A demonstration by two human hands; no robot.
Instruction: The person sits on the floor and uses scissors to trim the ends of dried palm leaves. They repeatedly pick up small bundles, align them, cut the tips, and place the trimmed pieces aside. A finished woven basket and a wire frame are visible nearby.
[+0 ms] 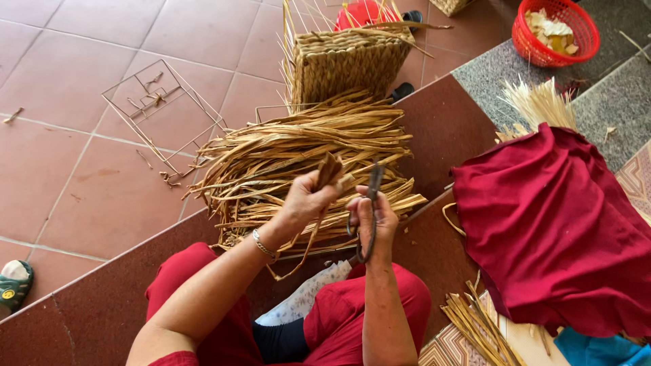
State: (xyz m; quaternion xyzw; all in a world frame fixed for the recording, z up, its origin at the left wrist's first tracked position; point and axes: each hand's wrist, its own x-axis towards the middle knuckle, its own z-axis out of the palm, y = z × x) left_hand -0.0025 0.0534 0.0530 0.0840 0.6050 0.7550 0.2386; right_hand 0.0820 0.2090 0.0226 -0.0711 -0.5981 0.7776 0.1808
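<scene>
My left hand point(304, 201) grips a dried brown straw strip point(330, 169), held up above my lap; the strip's tail loops down below the wrist. My right hand point(373, 215) holds a pair of dark metal scissors point(372, 203), blades pointing up beside the strip's end. Just beyond both hands lies a large pile of dried straw strips point(305, 156) on the dark red step. A half-woven straw basket point(349, 61) stands upright behind the pile, loose stakes sticking up from its rim.
A wire frame point(159, 112) lies on the tiled floor at left. A dark red cloth point(556, 224) covers something at right, with straw stalks point(539, 102) behind it. A red plastic basket point(556, 30) sits top right. More straw strips point(478, 325) lie by my right knee.
</scene>
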